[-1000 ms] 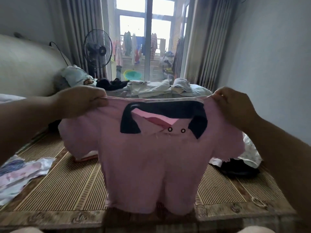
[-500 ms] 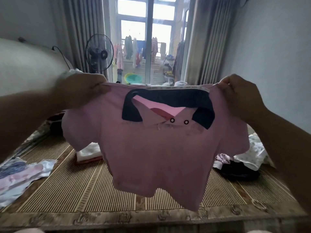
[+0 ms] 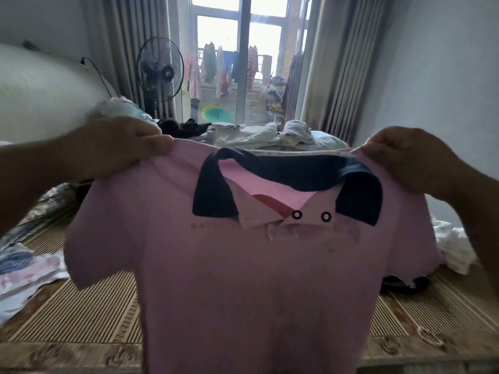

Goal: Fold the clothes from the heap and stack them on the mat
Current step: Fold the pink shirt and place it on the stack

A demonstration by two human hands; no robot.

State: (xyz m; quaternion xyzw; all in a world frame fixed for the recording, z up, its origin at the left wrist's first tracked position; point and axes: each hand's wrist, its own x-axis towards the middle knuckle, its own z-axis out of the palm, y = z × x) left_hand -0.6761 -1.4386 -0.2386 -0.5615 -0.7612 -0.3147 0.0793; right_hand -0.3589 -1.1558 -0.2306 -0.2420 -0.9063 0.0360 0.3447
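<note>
A pink polo shirt (image 3: pixel 248 279) with a dark navy collar and two snap buttons hangs spread out in front of me, front side facing me. My left hand (image 3: pixel 118 147) pinches its left shoulder and my right hand (image 3: pixel 410 160) pinches its right shoulder. The shirt hangs above the striped bamboo mat (image 3: pixel 81 314) and hides the mat's middle. A heap of pale clothes (image 3: pixel 259 136) lies beyond the shirt's top edge.
Flat printed garments (image 3: pixel 24 271) lie on the mat at the left. White and black clothes (image 3: pixel 453 252) sit at the right by the wall. A standing fan (image 3: pixel 160 68) and a glass balcony door are at the back; a white cushion (image 3: pixel 40 90) is left.
The shirt was lifted up off the mat, then came down and closer to me; it now fills more of the view. Both hands keep their hold on the shoulders.
</note>
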